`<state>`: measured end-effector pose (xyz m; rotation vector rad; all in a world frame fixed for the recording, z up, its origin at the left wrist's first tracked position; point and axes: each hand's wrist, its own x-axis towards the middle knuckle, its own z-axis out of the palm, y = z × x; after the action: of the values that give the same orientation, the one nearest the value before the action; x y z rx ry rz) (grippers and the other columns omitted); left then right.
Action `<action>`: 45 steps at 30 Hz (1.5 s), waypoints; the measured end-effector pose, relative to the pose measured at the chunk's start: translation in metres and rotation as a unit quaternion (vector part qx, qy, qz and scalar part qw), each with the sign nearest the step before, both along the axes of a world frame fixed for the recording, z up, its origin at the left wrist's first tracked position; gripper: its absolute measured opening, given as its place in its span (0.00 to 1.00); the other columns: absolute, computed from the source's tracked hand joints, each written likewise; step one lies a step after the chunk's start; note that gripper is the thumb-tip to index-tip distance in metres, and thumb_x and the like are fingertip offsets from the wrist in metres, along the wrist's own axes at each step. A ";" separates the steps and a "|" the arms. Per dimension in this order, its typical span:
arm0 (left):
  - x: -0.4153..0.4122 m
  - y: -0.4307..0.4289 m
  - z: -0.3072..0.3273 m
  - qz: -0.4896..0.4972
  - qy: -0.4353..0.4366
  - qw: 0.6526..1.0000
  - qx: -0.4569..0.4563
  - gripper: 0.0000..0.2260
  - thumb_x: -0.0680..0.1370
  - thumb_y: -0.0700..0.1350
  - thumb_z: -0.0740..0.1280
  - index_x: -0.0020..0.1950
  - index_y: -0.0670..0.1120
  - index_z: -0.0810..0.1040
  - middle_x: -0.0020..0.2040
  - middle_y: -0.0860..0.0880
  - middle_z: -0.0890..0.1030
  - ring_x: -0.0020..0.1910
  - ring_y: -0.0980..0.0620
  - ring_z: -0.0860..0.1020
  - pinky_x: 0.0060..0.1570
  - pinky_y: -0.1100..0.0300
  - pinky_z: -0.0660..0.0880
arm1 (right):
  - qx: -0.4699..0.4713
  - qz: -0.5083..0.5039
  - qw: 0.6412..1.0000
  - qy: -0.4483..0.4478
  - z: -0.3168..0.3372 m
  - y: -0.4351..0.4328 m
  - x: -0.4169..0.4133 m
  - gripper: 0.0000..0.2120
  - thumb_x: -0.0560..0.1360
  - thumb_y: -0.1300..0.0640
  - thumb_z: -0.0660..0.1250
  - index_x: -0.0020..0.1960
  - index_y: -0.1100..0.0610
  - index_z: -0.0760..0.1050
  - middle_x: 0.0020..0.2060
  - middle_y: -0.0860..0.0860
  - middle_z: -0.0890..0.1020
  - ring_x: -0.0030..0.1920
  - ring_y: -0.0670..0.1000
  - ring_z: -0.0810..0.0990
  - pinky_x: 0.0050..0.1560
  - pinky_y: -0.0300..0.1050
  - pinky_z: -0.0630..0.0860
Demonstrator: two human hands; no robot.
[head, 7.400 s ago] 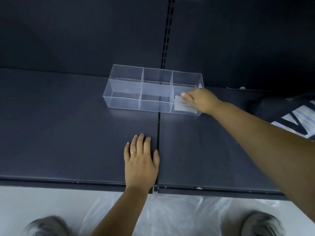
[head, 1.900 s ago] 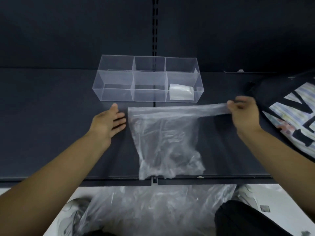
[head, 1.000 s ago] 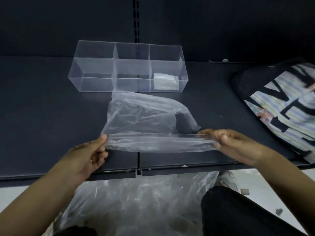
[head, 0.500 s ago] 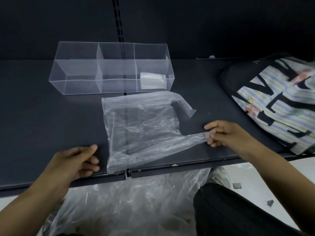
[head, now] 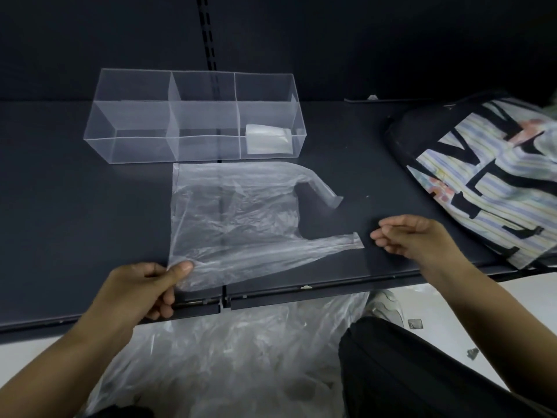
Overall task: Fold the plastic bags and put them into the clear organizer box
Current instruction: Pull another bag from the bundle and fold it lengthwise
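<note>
A clear plastic bag lies spread flat on the dark shelf, its two handles pointing right. My left hand pinches the bag's near left corner between thumb and fingers. My right hand hovers just right of the near handle, fingers loosely curled, holding nothing. Behind the bag stands the clear organizer box with several compartments. A folded bag sits in its front right compartment.
A black bag with striped lettering lies at the right of the shelf. A heap of loose plastic bags sits on the floor below the shelf's front edge. My dark trouser leg is at lower right.
My right hand has let go of the near handle and drawn slightly right. My left hand has moved in and taken the bag's near left corner.
</note>
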<state>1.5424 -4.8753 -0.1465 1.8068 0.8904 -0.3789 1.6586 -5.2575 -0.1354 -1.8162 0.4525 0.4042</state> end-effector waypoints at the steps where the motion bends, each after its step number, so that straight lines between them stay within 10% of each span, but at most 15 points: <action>1: -0.002 -0.001 0.001 -0.011 -0.002 1.000 0.009 0.23 0.66 0.60 0.74 0.29 0.41 0.76 0.24 0.46 0.78 0.21 0.53 0.75 0.21 0.64 0.70 | -0.011 -0.007 1.000 0.012 -0.001 0.001 0.000 0.05 0.78 0.63 0.64 0.50 0.63 0.78 0.33 0.53 0.85 0.31 0.46 0.82 0.32 0.35 0.78; 6: -0.006 -0.004 0.003 -0.048 -0.024 0.999 0.006 0.22 0.67 0.59 0.73 0.28 0.41 0.76 0.25 0.45 0.78 0.22 0.51 0.77 0.21 0.66 0.71 | -0.172 0.103 0.980 0.020 0.000 0.018 -0.004 0.17 0.73 0.43 0.68 0.38 0.57 0.80 0.24 0.49 0.79 0.24 0.44 0.74 0.25 0.36 0.69; 13: -0.007 0.009 -0.004 -0.067 0.008 0.993 -0.098 0.04 0.71 0.45 0.73 0.39 0.45 0.85 0.36 0.42 0.85 0.35 0.45 0.84 0.28 0.63 0.78 | -0.391 0.153 0.900 -0.119 -0.012 0.041 -0.015 0.09 0.70 0.49 0.73 0.39 0.50 0.75 0.31 0.45 0.79 0.35 0.46 0.78 0.32 0.40 0.69; 28: -0.008 0.008 -0.007 -0.049 0.012 0.992 -0.114 0.04 0.73 0.42 0.72 0.42 0.41 0.84 0.37 0.39 0.84 0.35 0.42 0.84 0.28 0.62 0.79 | -0.458 0.144 0.845 -0.233 -0.020 0.046 -0.030 0.06 0.74 0.60 0.69 0.40 0.60 0.77 0.40 0.53 0.75 0.31 0.54 0.74 0.34 0.42 0.66; 31: -0.008 0.009 -0.006 -0.039 0.016 0.991 -0.126 0.07 0.71 0.44 0.73 0.43 0.40 0.84 0.37 0.39 0.84 0.35 0.43 0.84 0.28 0.63 0.78 | -0.404 0.143 0.883 -0.193 -0.016 0.037 -0.024 0.06 0.77 0.62 0.65 0.43 0.59 0.79 0.39 0.51 0.78 0.36 0.51 0.75 0.39 0.42 0.68; 35: -0.008 0.010 -0.005 -0.020 0.034 0.988 -0.147 0.10 0.65 0.50 0.74 0.37 0.43 0.85 0.37 0.41 0.84 0.34 0.47 0.84 0.28 0.66 0.77 | -0.097 0.026 0.994 -0.047 -0.002 0.025 -0.009 0.10 0.79 0.65 0.61 0.44 0.61 0.79 0.31 0.53 0.78 0.28 0.43 0.77 0.31 0.33 0.73; 39: -0.009 0.009 -0.003 0.016 0.045 0.983 -0.176 0.12 0.63 0.52 0.74 0.38 0.44 0.84 0.35 0.43 0.84 0.31 0.52 0.83 0.27 0.66 0.76 | 0.086 -0.059 0.994 0.046 -0.001 0.020 -0.002 0.11 0.80 0.66 0.58 0.43 0.62 0.77 0.30 0.54 0.73 0.20 0.43 0.67 0.20 0.33 0.63; 45: -0.010 0.006 0.001 0.082 0.046 0.969 -0.230 0.10 0.61 0.50 0.74 0.35 0.45 0.83 0.31 0.46 0.82 0.27 0.54 0.81 0.24 0.67 0.74 | 0.154 -0.133 0.975 0.093 0.000 0.023 0.001 0.10 0.80 0.67 0.57 0.42 0.63 0.74 0.24 0.51 0.81 0.27 0.46 0.82 0.27 0.37 0.78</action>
<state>1.5328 -4.8695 -0.1458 1.2892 0.9208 -0.5204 1.6601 -5.2347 -0.1352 -1.4011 0.7126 0.4337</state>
